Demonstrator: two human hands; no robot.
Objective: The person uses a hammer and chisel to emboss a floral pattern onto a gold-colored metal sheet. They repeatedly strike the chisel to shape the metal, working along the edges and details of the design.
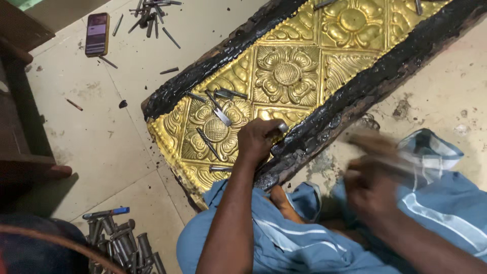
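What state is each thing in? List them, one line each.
left hand: closed around a metal punch, tip on the sheet.
right hand: blurred, gripping a handle, seemingly a hammer's.
gold embossed sheet: lying flat, bedded in black pitch.
loose punches: lying on the sheet.
phone: face up on the floor, screen lit.
heap of punches: piled on the floor.

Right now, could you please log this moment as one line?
left hand: holds punch on gold sheet | right hand: blurred, grips hammer | loose punches on sheet | phone on floor
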